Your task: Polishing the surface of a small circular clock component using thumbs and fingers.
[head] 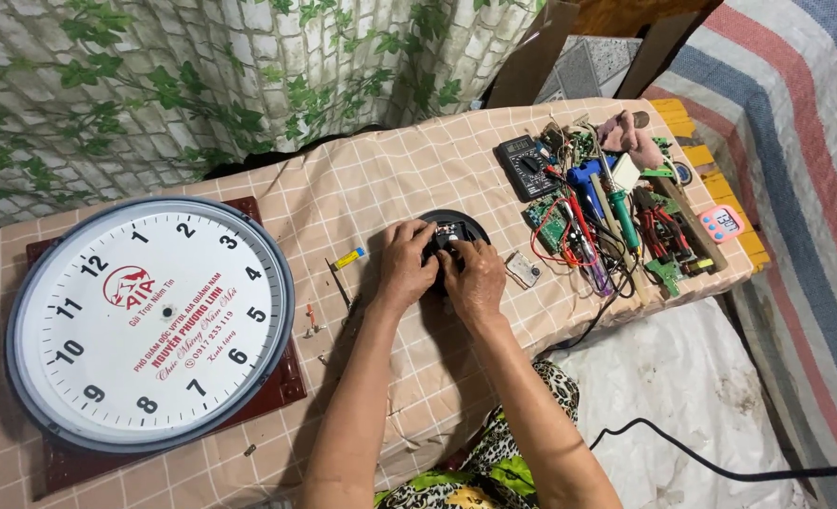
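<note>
Black plastic is what both hands are busy with: a small round black disc sits on the checked cloth near the middle of the table, and the left hand and right hand press in on it from either side, touching each other over its near edge. Left fingers are curled together and clamped on the disc's left rim; right fingers are bunched over its middle, thumb tucked, pinching at something small there, though what exactly is too tiny to tell. A dark block with small red marks shows in the centre of the disc, between the fingertips. My read is that this is fiddly fitting work on the middle of the disc, so the steady move would be to keep the left hand as the anchor, flat and firm, and let only the right fingertips do the fine pushing (squeezing hard from both sides risks flipping it off the cloth). Loose bits lie just beside: a little yellow-and-blue battery to the left, a small pale square part to the right. The big white wall clock rests well apart on the left, and the tangle of tools and wires well apart on the right, with a multimeter at its edge.
</note>
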